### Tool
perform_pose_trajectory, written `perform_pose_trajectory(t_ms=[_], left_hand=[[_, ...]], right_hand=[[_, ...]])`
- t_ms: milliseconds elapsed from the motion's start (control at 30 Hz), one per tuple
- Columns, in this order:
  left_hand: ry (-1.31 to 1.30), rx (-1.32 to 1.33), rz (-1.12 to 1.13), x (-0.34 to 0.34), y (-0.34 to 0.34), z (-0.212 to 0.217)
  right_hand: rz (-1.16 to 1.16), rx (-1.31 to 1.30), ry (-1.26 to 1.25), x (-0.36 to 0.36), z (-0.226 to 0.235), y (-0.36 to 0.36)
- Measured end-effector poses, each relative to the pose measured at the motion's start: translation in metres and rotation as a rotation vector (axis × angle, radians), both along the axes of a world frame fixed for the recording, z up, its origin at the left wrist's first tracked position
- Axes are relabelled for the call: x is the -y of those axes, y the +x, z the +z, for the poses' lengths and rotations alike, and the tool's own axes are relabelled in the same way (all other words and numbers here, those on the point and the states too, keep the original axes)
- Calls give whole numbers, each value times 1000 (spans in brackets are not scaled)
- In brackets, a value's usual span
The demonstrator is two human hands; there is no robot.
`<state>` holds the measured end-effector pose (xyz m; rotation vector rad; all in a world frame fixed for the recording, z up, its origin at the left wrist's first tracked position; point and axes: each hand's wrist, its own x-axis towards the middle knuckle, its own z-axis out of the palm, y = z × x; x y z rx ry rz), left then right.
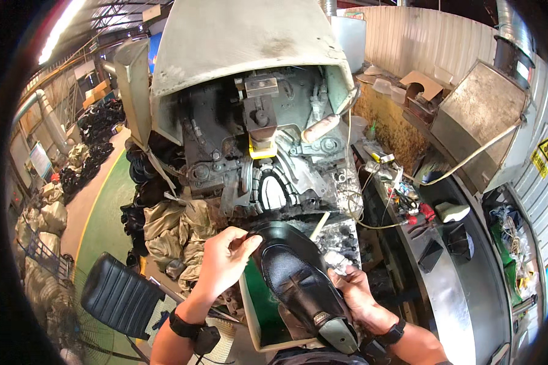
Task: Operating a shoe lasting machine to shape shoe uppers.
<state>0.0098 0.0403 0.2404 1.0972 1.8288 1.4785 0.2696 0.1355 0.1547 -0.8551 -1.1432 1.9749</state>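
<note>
A black leather shoe upper is stretched over a last, whose grey heel end shows nearest to me. Its toe points away, toward the machine. My left hand pinches the edge of the upper at the left of the toe, thumb against fingers. On the shoe's right side, my right hand has its fingers curled around a small whitish crumpled piece. That hand also lies against the shoe's side; its fingertips are partly hidden.
Ahead stands a large machine with a pale hood and a metal shoe-shaped form. Below the shoe is a green-lined bin. A black chair and beige sacks are at left; a metal bench with tools is at right.
</note>
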Motion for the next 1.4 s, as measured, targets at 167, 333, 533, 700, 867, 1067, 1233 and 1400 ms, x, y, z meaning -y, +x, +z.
perform_pose_trajectory(t_ms=[167, 333, 533, 700, 867, 1067, 1233, 1400], left_hand=[[78, 173, -66, -5, -33, -11], [413, -186, 82, -31, -35, -21], [439, -806, 265, -69, -61, -25], [280, 1008, 62, -70, -28, -90], [232, 1165, 208, -86, -17, -120], [156, 1173, 383, -109, -30, -142], [185, 1295, 373, -112, -35, -158], [181, 1389, 356, -119, -26, -137]], right_hand=[[46, -26, -88, -4, 0, -24], [51, -95, -191, -18, -6, -45], [24, -98, -227, -47, -14, -86], [-37, -178, -292, -76, -14, -125], [-172, -251, -347, -93, -22, -155], [-193, -253, -425, -111, -47, -171], [-134, -207, -458, -114, -44, -174], [-126, -236, -485, -118, -46, -174]])
